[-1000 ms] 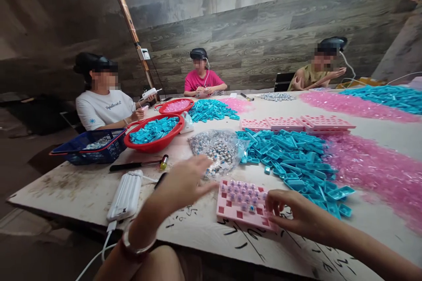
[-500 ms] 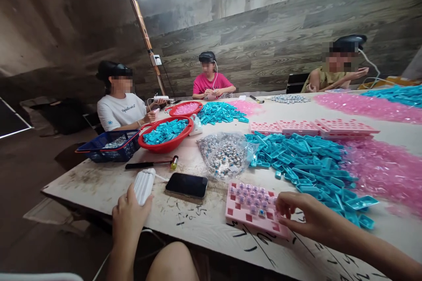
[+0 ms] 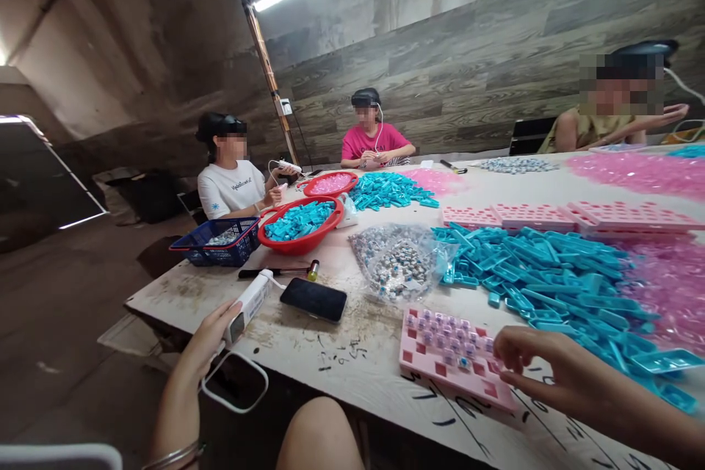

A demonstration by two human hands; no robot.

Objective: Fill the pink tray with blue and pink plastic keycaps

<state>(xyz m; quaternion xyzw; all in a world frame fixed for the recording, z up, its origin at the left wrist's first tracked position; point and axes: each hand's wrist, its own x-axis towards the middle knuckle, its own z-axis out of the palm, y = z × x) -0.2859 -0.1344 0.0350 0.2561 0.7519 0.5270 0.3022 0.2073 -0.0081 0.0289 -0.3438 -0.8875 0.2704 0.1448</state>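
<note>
My left hand [image 3: 217,329] is closed round a white power bank [image 3: 252,308] near the table's front left edge; a white cable loops below it. Flat on the table sits a pink tray [image 3: 414,365] with square holes, partly filled with small clear-topped pieces [image 3: 452,334]. One piece with a blue centre [image 3: 463,363] stands near the tray's front. My right hand [image 3: 534,360] is at the tray's right edge with its fingers curled and thumb close to them. What lies between those fingertips, if anything, is hidden. A black phone [image 3: 313,299] lies beside the power bank.
A clear bag of small metal parts [image 3: 399,264] lies behind the tray, with blue plastic pieces [image 3: 545,272] and pink pieces [image 3: 672,294] heaped rightward. A hammer [image 3: 280,273], red basin [image 3: 330,235] and blue basket [image 3: 242,253] stand left. Three people sit across the table.
The view has turned left, so things sit further right. My left hand has tilted the power bank, showing its end, and moved slightly toward the table edge. My right hand stays by the tray.
</note>
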